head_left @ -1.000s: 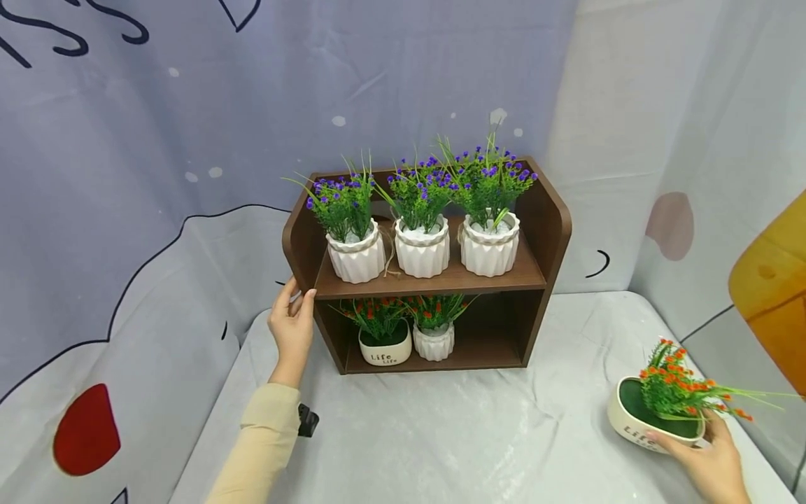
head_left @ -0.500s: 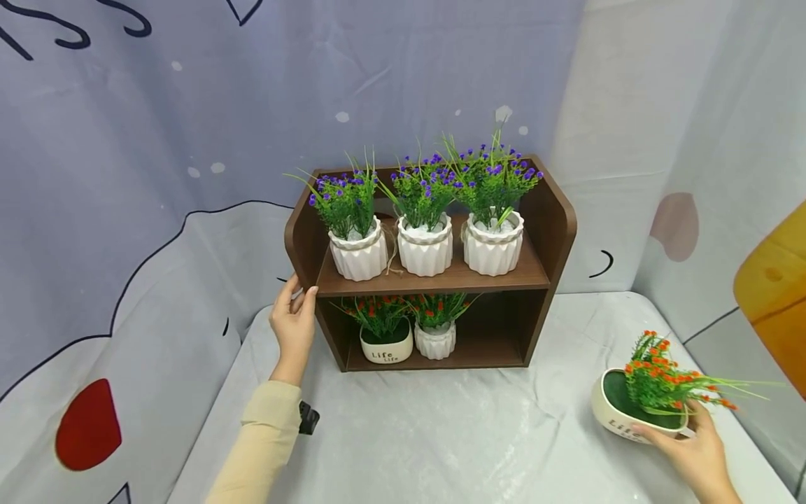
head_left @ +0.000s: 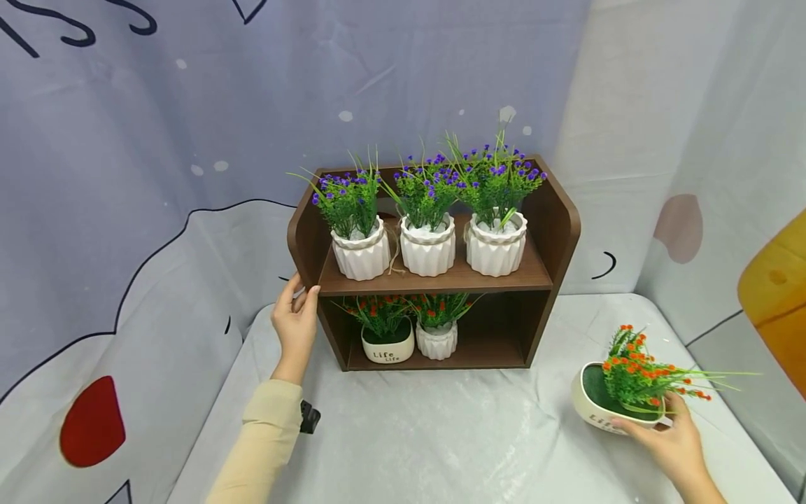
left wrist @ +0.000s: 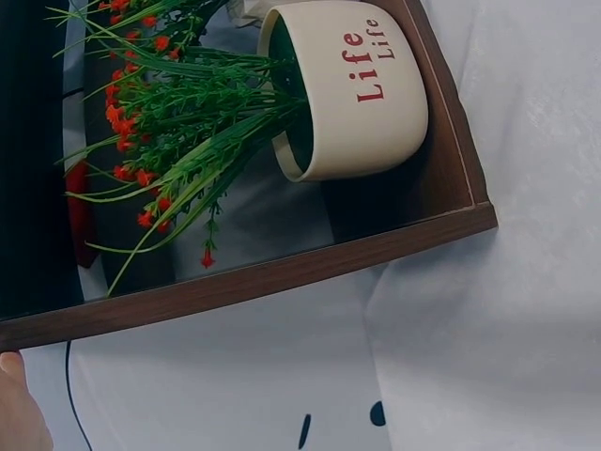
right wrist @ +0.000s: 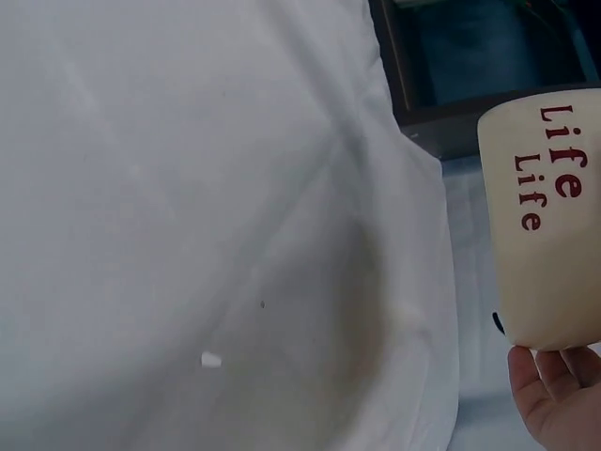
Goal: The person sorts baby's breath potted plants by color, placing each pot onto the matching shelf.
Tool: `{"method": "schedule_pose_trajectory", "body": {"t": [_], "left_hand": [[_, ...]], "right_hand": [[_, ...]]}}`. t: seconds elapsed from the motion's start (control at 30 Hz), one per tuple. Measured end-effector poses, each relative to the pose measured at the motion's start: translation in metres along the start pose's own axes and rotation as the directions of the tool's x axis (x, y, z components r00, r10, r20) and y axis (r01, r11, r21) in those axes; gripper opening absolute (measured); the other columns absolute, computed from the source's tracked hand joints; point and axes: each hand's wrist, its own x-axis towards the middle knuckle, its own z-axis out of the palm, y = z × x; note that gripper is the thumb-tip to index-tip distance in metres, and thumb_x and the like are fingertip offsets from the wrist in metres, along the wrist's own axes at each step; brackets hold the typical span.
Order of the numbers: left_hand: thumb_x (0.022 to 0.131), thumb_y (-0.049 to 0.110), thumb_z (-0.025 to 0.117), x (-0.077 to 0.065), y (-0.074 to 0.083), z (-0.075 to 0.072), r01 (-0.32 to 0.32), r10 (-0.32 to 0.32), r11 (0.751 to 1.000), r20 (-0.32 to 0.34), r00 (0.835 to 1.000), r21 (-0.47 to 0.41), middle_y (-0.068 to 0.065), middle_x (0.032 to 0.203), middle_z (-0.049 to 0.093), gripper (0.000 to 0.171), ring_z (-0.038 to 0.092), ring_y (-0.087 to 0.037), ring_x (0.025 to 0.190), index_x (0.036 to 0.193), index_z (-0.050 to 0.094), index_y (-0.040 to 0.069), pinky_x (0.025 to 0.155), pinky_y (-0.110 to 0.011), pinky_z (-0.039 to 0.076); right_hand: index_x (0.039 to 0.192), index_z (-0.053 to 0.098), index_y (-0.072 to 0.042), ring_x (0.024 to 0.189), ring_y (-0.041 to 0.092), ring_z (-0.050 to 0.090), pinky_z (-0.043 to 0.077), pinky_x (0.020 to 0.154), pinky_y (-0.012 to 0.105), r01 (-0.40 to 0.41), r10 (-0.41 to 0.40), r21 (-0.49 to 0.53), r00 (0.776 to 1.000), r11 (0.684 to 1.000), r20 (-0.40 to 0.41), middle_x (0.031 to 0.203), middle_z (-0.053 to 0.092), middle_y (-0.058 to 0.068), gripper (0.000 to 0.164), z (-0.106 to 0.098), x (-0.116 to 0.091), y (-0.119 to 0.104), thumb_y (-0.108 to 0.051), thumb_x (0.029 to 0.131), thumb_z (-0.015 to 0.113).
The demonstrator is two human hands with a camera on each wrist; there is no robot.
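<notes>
My right hand (head_left: 669,435) holds an oval cream flower pot (head_left: 592,408) by its right end, thumb along the front. Orange flowers and long green leaves rise from its green top, and "Life" is printed on its side. In the right wrist view, fingertips (right wrist: 554,362) touch the end of this pot (right wrist: 540,272). My left hand (head_left: 296,325) rests against the left side of a brown two-tier shelf (head_left: 434,283), thumb at the front edge. The left wrist view shows a similar "Life" pot (left wrist: 366,113) inside the lower tier and a bit of my hand (left wrist: 19,413) at the panel's edge.
Three white fluted pots with purple flowers, including a middle one (head_left: 428,252), line the upper tier. Below, a "Life" pot (head_left: 388,344) and a small white pot (head_left: 437,341) stand left of centre. A pale cloth (head_left: 441,434) covers the table; printed curtains (head_left: 434,77) hang behind.
My right hand has carried the orange-flowered pot leftward and slightly up in the head view, nearer the shelf. My left hand has stayed at the shelf's side.
</notes>
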Motion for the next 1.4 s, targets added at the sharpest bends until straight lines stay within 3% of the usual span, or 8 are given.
{"method": "schedule_pose_trajectory", "body": {"t": [0.37,0.57,0.73,0.87,1.03,1.3,1.4], "left_hand": [[0.085,-0.006,0.065,0.000,0.000,-0.001,0.001,-0.001,1.000,0.005,1.000,-0.012,-0.033,0.107,0.056,0.035,0.062,0.003,0.084,0.118,0.058,-0.013,0.076,-0.007,0.052],[0.086,-0.005,0.066,0.000,-0.001,0.000,0.006,-0.006,1.000,0.011,1.000,0.001,-0.032,0.107,0.057,0.035,0.062,0.003,0.084,0.119,0.058,-0.012,0.077,-0.008,0.052],[0.085,-0.004,0.066,0.001,-0.002,0.000,0.011,-0.011,1.000,-0.001,1.000,0.002,-0.031,0.107,0.058,0.034,0.061,0.006,0.083,0.118,0.059,-0.012,0.077,-0.008,0.052],[0.085,-0.004,0.066,0.000,-0.001,0.000,0.007,-0.007,1.000,-0.006,1.000,0.004,-0.031,0.106,0.058,0.034,0.061,0.006,0.082,0.118,0.059,-0.012,0.077,-0.008,0.052],[0.085,-0.004,0.066,0.000,0.001,0.000,-0.005,0.005,0.999,-0.011,1.000,0.037,-0.031,0.105,0.059,0.034,0.065,-0.003,0.082,0.118,0.060,-0.011,0.075,-0.007,0.052],[0.086,-0.004,0.066,0.001,0.003,-0.001,-0.003,0.002,0.999,0.008,1.000,0.051,-0.030,0.106,0.059,0.035,0.066,-0.039,0.089,0.119,0.059,-0.011,0.078,-0.008,0.052],[0.085,-0.004,0.066,0.000,0.002,-0.001,0.002,-0.002,0.999,0.004,1.000,0.045,-0.030,0.106,0.058,0.035,0.065,-0.040,0.089,0.119,0.059,-0.012,0.077,-0.009,0.052]], "right_hand": [[0.129,0.038,0.005,0.087,-0.014,0.032,0.037,0.065,0.002,-0.002,0.002,0.011,0.999,1.000,0.036,0.112,0.047,0.012,0.082,0.024,-0.001,-0.021,-0.011,0.065,0.086],[0.128,0.041,0.003,0.089,-0.013,0.032,0.038,0.066,0.003,0.034,-0.036,0.026,0.998,0.999,0.056,0.107,0.046,-0.001,0.078,0.035,-0.003,-0.029,-0.010,0.065,0.086],[0.128,0.040,0.005,0.089,-0.014,0.032,0.037,0.066,0.002,0.061,-0.065,0.044,0.995,0.997,0.082,0.114,0.049,0.015,0.079,0.044,-0.005,-0.034,-0.009,0.065,0.086],[0.128,0.040,0.007,0.089,-0.014,0.032,0.037,0.067,0.001,0.074,-0.081,0.069,0.991,0.995,0.103,0.115,0.049,0.019,0.079,0.053,-0.007,-0.039,-0.008,0.065,0.086],[0.131,0.038,0.007,0.090,-0.014,0.033,0.039,0.069,0.002,0.061,-0.073,0.090,0.988,0.994,0.137,0.118,0.049,0.021,0.081,0.064,-0.009,-0.043,-0.009,0.067,0.085],[0.134,0.036,0.009,0.091,-0.014,0.033,0.040,0.072,0.004,0.055,-0.074,0.110,0.981,0.992,0.179,0.121,0.050,0.023,0.085,0.079,-0.009,-0.050,-0.009,0.067,0.086],[0.133,0.037,0.009,0.091,-0.014,0.033,0.041,0.072,0.006,0.055,-0.075,0.106,0.979,0.993,0.188,0.121,0.050,0.024,0.086,0.085,-0.010,-0.052,-0.010,0.066,0.086]]}}
